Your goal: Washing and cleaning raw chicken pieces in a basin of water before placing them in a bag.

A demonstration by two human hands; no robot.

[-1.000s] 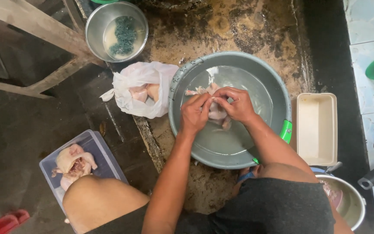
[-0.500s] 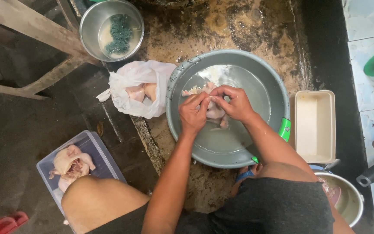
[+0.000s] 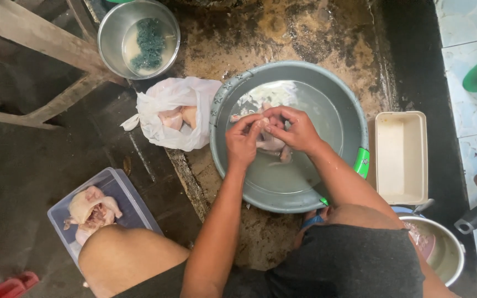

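While both hands meet over the grey basin [image 3: 338,105], the left hand [image 3: 243,142] and the right hand [image 3: 296,129] are curled shut around a pale raw chicken piece [image 3: 271,142], fingertips pinching at its upper end just above the shallow water. Directly left of the left hand, a white plastic bag [image 3: 161,107] lies against the basin's rim with more raw meat showing in its mouth. Farther up and left of it stands a metal bowl [image 3: 118,33] holding cloudy liquid and something dark green. Down and well left of the left hand, a clear plastic container [image 3: 122,190] holds another raw chicken [image 3: 89,209] beside the person's knee. Right of the right hand, just past the basin, sits a cream rectangular tray [image 3: 401,157], and below it a metal pot [image 3: 448,259].
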